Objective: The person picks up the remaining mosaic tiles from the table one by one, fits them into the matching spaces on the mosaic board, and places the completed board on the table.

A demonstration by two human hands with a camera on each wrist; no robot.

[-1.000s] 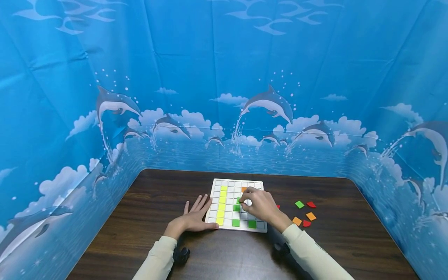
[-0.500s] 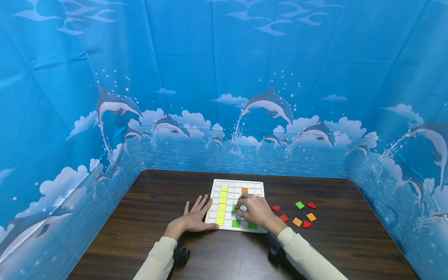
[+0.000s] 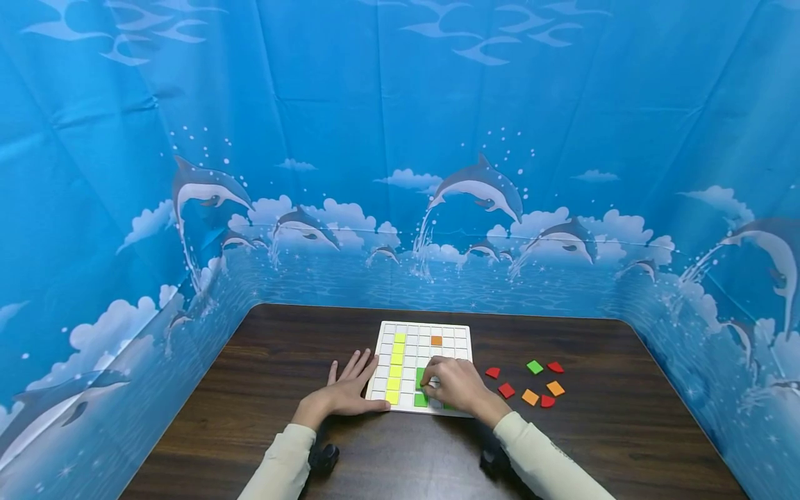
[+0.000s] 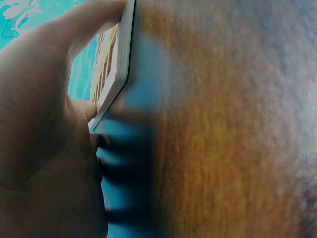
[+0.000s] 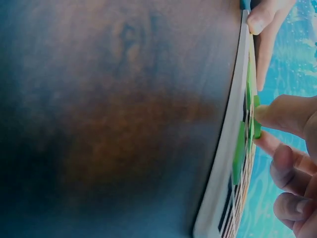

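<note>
A white gridded board (image 3: pixel 462 333) lies on the dark wooden table. My left hand (image 3: pixel 342 393) rests at its left side with fingers spread and straight, the thumb on the near left corner. Over the board's middle, my right hand (image 3: pixel 461 384) pinches a green square tile (image 5: pixel 257 119) between thumb and index finger; the tile looks tilted up from the grid. Another green tile (image 3: pixel 421 400) sits in the near row, and one more there is mostly hidden by my right hand. A column of yellow tiles (image 3: pixel 396 360) fills the left part, and an orange tile (image 3: pixel 436 341) sits toward the back.
Loose pieces lie right of the board: several red ones (image 3: pixel 505 390), two orange squares (image 3: pixel 555 388) and a green square (image 3: pixel 534 367). A blue dolphin-print curtain (image 3: pixel 387 173) encloses the table (image 3: pixel 300 333).
My right hand has moved nearer to me over the board, from the middle toward the near rows, uncovering the orange tile and red pieces. My left hand has stayed still.
</note>
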